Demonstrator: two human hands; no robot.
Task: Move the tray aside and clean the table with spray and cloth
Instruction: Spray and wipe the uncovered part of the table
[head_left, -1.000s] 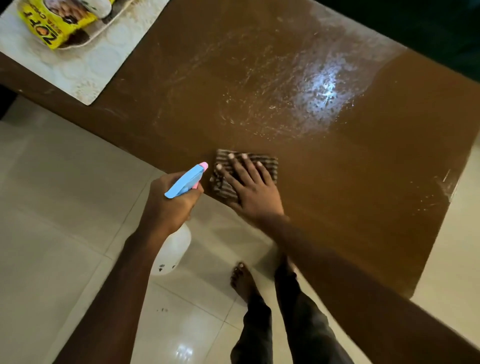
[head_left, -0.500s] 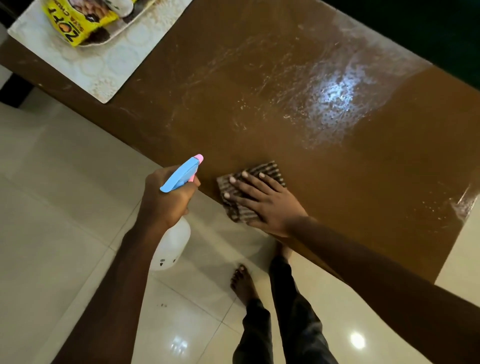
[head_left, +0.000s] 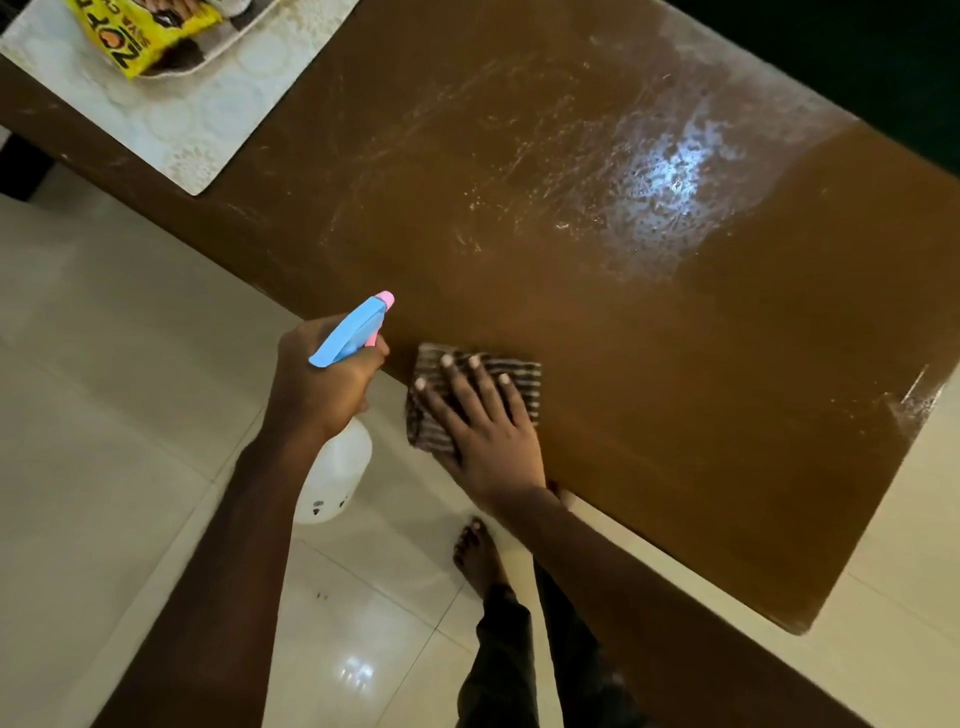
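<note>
A brown table (head_left: 649, 364) fills the upper right, with wet streaks and a bright reflection across its middle. My right hand (head_left: 480, 426) presses a striped brown cloth (head_left: 524, 371) flat on the near edge of the table, fingers spread. My left hand (head_left: 319, 382) grips a spray bottle (head_left: 337, 467) by the neck, beside the table edge and over the floor; its blue and pink head points at the table. The tray (head_left: 208, 57) sits at the far left corner, partly cut off by the frame.
A pale patterned placemat (head_left: 171, 119) lies under the tray. A yellow snack packet (head_left: 145, 41) rests on the tray. Light floor tiles (head_left: 104, 389) spread below the table. My bare foot (head_left: 478, 551) stands near the table edge.
My right hand has slid the cloth along the near table edge, left and then back right. My left hand keeps the spray bottle in much the same place.
</note>
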